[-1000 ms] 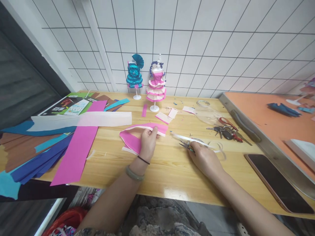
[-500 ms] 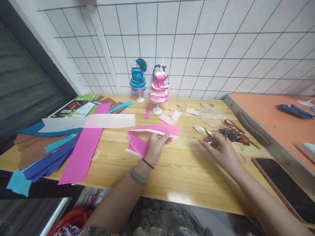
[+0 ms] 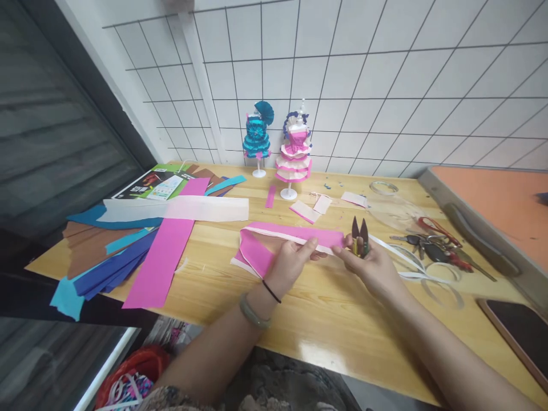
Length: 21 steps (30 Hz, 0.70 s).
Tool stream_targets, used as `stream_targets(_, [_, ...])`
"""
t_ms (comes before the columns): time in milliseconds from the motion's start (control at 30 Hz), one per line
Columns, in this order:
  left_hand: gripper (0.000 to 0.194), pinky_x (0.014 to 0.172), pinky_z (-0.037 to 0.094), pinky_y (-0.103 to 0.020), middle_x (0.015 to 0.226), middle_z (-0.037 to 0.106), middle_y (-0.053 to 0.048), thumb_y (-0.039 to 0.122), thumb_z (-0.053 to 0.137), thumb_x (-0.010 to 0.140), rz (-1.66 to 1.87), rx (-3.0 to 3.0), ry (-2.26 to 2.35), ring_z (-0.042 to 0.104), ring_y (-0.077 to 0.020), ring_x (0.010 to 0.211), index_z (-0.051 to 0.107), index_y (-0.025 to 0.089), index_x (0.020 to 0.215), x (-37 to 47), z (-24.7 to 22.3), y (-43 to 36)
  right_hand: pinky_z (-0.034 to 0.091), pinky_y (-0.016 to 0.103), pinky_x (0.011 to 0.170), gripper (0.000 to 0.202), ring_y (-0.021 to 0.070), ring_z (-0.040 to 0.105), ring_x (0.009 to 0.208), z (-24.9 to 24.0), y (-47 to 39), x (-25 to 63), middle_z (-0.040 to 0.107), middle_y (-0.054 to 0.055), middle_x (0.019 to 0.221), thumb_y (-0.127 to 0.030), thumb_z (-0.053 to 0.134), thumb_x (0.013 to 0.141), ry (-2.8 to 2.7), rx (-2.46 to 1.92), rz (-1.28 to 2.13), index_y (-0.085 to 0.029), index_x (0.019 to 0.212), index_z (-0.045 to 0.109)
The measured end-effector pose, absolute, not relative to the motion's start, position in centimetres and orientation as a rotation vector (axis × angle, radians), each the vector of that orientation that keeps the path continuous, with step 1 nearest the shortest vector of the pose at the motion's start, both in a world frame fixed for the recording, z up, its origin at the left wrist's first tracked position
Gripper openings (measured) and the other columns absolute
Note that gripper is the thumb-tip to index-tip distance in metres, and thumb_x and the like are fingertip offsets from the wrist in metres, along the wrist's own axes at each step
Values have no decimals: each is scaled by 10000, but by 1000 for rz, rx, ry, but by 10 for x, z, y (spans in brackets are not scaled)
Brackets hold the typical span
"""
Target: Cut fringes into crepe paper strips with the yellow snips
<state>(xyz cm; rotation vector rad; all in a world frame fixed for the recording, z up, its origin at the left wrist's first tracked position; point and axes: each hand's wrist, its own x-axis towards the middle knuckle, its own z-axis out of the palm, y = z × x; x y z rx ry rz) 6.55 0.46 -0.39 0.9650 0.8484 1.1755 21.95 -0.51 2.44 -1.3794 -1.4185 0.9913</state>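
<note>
My left hand [image 3: 295,260] pinches a long pink paper strip [image 3: 317,234] with a white band along its edge. The strip folds back in a loop at the left, on the table. My right hand [image 3: 370,265] is closed around small thread snips [image 3: 359,234], whose two blades point up and stand apart. Its thumb and fingertips also touch the strip's right end. Narrow white tape [image 3: 398,251] curls just to the right of this hand.
Two miniature dress stands, one teal [image 3: 257,137] and one pink and white [image 3: 294,154], stand by the tiled wall. Coloured paper sheets [image 3: 160,268] lie left. Paper scraps [image 3: 306,211], keys [image 3: 434,251], and a phone [image 3: 518,331] lie elsewhere. A red basket [image 3: 149,365] is below the table.
My right hand has moved in to the strip's right end, with the snips now pointing upright. My left hand still holds the strip. The view has shifted to the right.
</note>
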Motion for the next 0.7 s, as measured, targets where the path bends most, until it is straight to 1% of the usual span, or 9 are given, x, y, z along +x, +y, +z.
stream_targets(67, [359,727,483,-301,709,673,-75,483,581,721,1204,949,907,630,-185,723,647,131,695,66,-7,6,271,198,420,316,51,332,466,21,-5,223,385,-55,637,-367,688,660,-1361,-1369,1031,-200,758,438])
stream_targets(133, [353,727,481,-291,647,641,-51,488,592,709,1253,912,973,617,-175,714,617,141,649,67,-10,8,261,199,419,331,45,321,459,21,-5,227,376,-60,637,-355,707,645,-1315,-1346,1100,-204,760,436])
stream_targets(233, [311,737,481,-293,582,565,-6,433,636,693,1346,776,944,591,-137,657,551,146,608,65,-11,12,215,204,411,357,37,286,443,25,-3,235,337,-68,627,-344,730,618,-1238,-1280,1222,-207,759,432])
stream_targets(300, [276,750,484,-311,605,560,3,390,654,691,1394,650,857,594,-129,659,532,146,649,62,-8,15,165,209,411,352,31,235,424,30,-2,242,278,-81,599,-333,724,624,-1168,-1208,1290,-213,751,418])
stream_targets(433, [239,803,468,-356,780,650,-64,362,624,730,1395,530,710,633,-177,812,542,153,809,53,0,20,82,230,422,295,41,101,412,42,1,257,143,-96,561,-265,660,659,-1056,-1046,1330,-240,755,383])
stream_targets(500, [231,831,455,-359,815,664,-85,364,606,745,1381,494,687,632,-190,861,547,154,822,50,2,22,89,244,424,250,54,61,418,47,1,266,107,-90,563,-219,607,666,-1015,-984,1309,-253,756,376])
stream_targets(567, [269,842,450,-358,843,668,-105,409,586,753,1317,450,660,628,-203,888,558,149,814,50,3,21,112,262,428,193,67,37,427,53,-1,275,86,-80,571,-207,552,671,-975,-961,1266,-259,742,381])
stream_targets(633, [369,838,452,-363,904,666,-137,502,546,753,1212,412,633,621,-222,920,571,142,830,51,5,20,133,281,437,126,77,23,439,61,-3,286,75,-70,579,-246,512,687,-954,-998,1193,-262,718,391])
stream_targets(700, [477,831,455,-376,951,657,-166,584,492,748,1106,371,614,614,-239,943,580,133,878,53,6,19,147,301,447,99,81,19,447,67,-5,297,73,-64,578,-334,475,712,-971,-1088,1127,-261,694,410])
